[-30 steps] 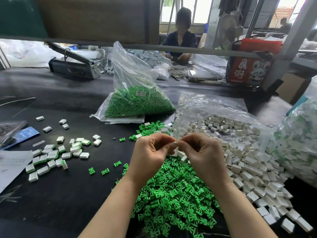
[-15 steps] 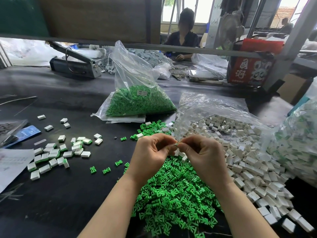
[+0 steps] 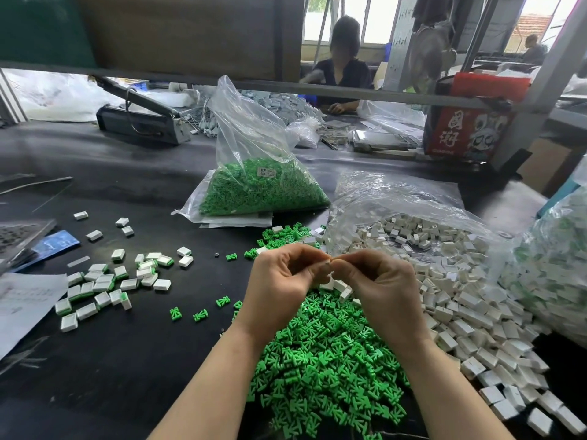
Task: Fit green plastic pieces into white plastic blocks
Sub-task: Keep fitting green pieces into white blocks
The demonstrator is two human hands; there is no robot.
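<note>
Black table (image 3: 111, 392) carries everything. Right side: white blocks (image 3: 460, 300) spilling from an open clear bag (image 3: 397, 198). Centre near edge: loose green pile (image 3: 327, 369), directly under the hands. Behind it, upright bag of green pieces (image 3: 263, 188). Left: cluster of finished blocks (image 3: 104, 287) showing green edges, well apart from the pile. A few stray green pieces (image 3: 200, 315) between cluster and pile. Left hand (image 3: 282, 287) and right hand (image 3: 381, 287) meet above the pile, fingers curled, thumb and fingertips of both pinching one small white block (image 3: 327, 267) at the contact point. Block mostly hidden by fingertips; can't tell whether a green piece is seated in it.
</note>
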